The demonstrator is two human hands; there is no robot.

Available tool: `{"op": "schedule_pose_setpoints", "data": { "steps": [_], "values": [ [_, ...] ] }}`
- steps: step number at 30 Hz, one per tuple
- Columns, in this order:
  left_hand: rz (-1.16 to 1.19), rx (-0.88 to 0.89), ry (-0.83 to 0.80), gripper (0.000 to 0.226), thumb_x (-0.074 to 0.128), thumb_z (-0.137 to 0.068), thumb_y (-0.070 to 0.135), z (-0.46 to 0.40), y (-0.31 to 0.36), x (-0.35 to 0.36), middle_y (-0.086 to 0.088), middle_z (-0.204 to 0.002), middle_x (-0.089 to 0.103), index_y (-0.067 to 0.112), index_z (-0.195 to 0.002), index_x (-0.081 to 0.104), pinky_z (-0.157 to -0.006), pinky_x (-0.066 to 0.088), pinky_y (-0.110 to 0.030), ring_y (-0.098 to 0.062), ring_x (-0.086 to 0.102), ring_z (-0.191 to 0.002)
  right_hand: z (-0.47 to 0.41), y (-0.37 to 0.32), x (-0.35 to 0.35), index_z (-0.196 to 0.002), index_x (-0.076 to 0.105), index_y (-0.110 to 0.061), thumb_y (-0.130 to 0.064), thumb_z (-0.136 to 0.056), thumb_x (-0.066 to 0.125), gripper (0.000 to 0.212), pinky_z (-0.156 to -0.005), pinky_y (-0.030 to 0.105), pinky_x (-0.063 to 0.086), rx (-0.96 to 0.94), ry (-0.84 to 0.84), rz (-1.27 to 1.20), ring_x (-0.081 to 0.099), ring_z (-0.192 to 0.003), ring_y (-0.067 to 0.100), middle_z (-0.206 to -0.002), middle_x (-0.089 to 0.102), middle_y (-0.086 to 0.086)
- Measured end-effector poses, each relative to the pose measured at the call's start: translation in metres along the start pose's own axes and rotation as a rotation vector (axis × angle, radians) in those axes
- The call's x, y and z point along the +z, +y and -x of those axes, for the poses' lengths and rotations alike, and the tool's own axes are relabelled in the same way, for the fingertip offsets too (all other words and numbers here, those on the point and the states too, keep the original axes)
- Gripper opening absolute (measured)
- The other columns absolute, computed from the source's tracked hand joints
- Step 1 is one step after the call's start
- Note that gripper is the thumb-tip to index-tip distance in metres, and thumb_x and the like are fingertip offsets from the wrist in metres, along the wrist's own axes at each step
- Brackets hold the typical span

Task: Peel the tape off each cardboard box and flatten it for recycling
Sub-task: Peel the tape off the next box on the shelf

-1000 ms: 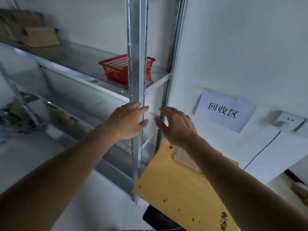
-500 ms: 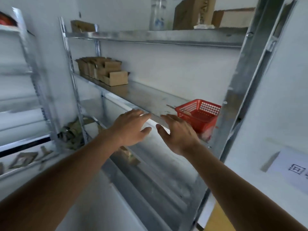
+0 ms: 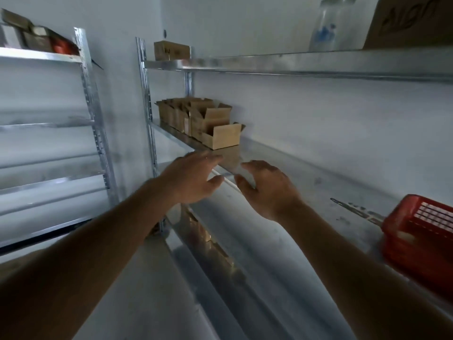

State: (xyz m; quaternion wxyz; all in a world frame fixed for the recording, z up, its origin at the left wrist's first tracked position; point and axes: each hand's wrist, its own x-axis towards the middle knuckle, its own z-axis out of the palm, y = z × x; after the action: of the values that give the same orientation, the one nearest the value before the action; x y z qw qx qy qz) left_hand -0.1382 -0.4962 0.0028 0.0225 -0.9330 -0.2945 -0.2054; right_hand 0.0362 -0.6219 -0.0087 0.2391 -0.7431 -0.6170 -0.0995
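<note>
Both my hands hover empty, fingers loosely spread: left hand (image 3: 193,179), right hand (image 3: 268,190); cardboard boxes (image 3: 203,122) stand beyond them, apart, on the shelf (image 3: 269,158); red basket (image 3: 421,231) lies to my right.

- Left hand (image 3: 193,177) — bare, no glove, ring or watch showing.
- Right hand (image 3: 268,190) — bare as well, nothing worn on the wrist.
- Both forearms are uncovered up to the frame's edge; no sleeve shows.
</note>
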Motion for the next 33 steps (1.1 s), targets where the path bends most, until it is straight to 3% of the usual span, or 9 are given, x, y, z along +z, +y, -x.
{"op": "schedule_pose_setpoints", "data": {
  "steps": [4, 12, 15, 19, 22, 25, 28, 30, 33],
  "values": [
    [0.052, 0.007, 0.022, 0.055, 0.060, -0.100, 0.045, -0.059, -0.059, 0.035, -0.003, -0.151, 0.055, 0.025, -0.150, 0.046, -0.107, 0.047, -0.046, -0.025, 0.055, -0.135, -0.083, 0.015, 0.055, -0.144, 0.054, -0.025, -0.056, -0.106, 0.039, 0.052, -0.104, 0.045, 0.052, -0.025, -0.046, -0.022, 0.059, -0.126, 0.024, -0.144, 0.059, 0.001],
    [0.053, -0.058, -0.014, 0.059, 0.060, -0.101, 0.045, -0.181, -0.167, 0.100, -0.003, -0.157, 0.050, 0.024, -0.153, 0.043, -0.110, 0.044, -0.045, -0.024, 0.049, -0.141, -0.246, 0.045, 0.150, -0.130, 0.059, -0.026, -0.049, -0.104, 0.049, 0.036, -0.086, 0.038, 0.058, -0.004, -0.099, -0.067, 0.064, -0.098, 0.016, -0.122, 0.067, 0.000],
    [0.049, -0.053, -0.035, 0.055, 0.060, -0.101, 0.045, -0.219, -0.205, 0.118, -0.001, -0.153, 0.054, 0.024, -0.151, 0.046, -0.107, 0.044, -0.041, -0.022, 0.052, -0.138, -0.296, 0.049, 0.176, -0.126, 0.058, -0.026, -0.051, -0.103, 0.053, 0.034, -0.084, 0.039, 0.059, 0.003, -0.113, -0.071, 0.064, -0.096, 0.015, -0.118, 0.067, -0.002],
    [0.100, -0.024, -0.063, 0.047, 0.061, -0.101, 0.043, -0.270, -0.261, 0.144, 0.001, -0.143, 0.060, 0.026, -0.144, 0.052, -0.103, 0.050, -0.039, -0.017, 0.058, -0.128, -0.351, 0.052, 0.207, -0.125, 0.061, -0.024, -0.049, -0.101, 0.057, 0.034, -0.066, 0.020, 0.043, 0.023, -0.063, -0.103, 0.053, -0.080, 0.004, -0.115, 0.069, -0.002],
    [0.132, 0.028, -0.113, 0.043, 0.060, -0.100, 0.043, -0.305, -0.307, 0.168, 0.004, -0.139, 0.062, 0.027, -0.139, 0.054, -0.098, 0.051, -0.034, -0.014, 0.060, -0.123, -0.387, 0.053, 0.233, -0.134, 0.056, -0.027, -0.046, -0.104, 0.054, 0.036, -0.082, 0.030, 0.049, 0.046, -0.037, -0.021, 0.065, -0.110, 0.023, -0.132, 0.064, 0.001],
    [0.150, 0.092, -0.161, 0.041, 0.058, -0.100, 0.047, -0.333, -0.351, 0.193, 0.005, -0.137, 0.061, 0.030, -0.137, 0.052, -0.097, 0.055, -0.039, -0.013, 0.060, -0.122, -0.421, 0.053, 0.254, -0.152, 0.041, -0.028, -0.049, -0.104, 0.052, 0.054, -0.103, 0.045, 0.049, 0.139, -0.029, 0.162, 0.051, -0.137, 0.034, -0.160, 0.040, 0.004],
    [0.161, 0.171, -0.221, 0.041, 0.056, -0.100, 0.050, -0.362, -0.383, 0.209, 0.008, -0.135, 0.059, 0.033, -0.137, 0.051, -0.095, 0.054, -0.039, -0.012, 0.059, -0.121, -0.445, 0.050, 0.270, -0.155, 0.035, -0.030, -0.058, -0.101, 0.051, 0.064, -0.116, 0.053, 0.039, 0.277, -0.043, 0.289, 0.030, -0.152, 0.039, -0.172, 0.009, 0.006],
    [0.184, 0.237, -0.258, 0.039, 0.055, -0.100, 0.049, -0.380, -0.400, 0.215, 0.009, -0.134, 0.058, 0.033, -0.136, 0.052, -0.096, 0.054, -0.040, -0.010, 0.058, -0.119, -0.459, 0.050, 0.278, -0.149, 0.045, -0.028, -0.064, -0.096, 0.055, 0.065, -0.118, 0.053, 0.036, 0.352, -0.062, 0.390, 0.022, -0.155, 0.038, -0.173, 0.000, 0.005],
    [0.197, 0.326, -0.285, 0.040, 0.054, -0.102, 0.047, -0.398, -0.405, 0.221, 0.007, -0.135, 0.059, 0.030, -0.138, 0.054, -0.099, 0.052, -0.042, -0.012, 0.057, -0.119, -0.463, 0.052, 0.277, -0.126, 0.066, -0.025, -0.063, -0.092, 0.063, 0.051, -0.114, 0.050, 0.039, 0.476, -0.057, 0.468, 0.026, -0.152, 0.034, -0.173, 0.004, 0.005]
  ]
}}
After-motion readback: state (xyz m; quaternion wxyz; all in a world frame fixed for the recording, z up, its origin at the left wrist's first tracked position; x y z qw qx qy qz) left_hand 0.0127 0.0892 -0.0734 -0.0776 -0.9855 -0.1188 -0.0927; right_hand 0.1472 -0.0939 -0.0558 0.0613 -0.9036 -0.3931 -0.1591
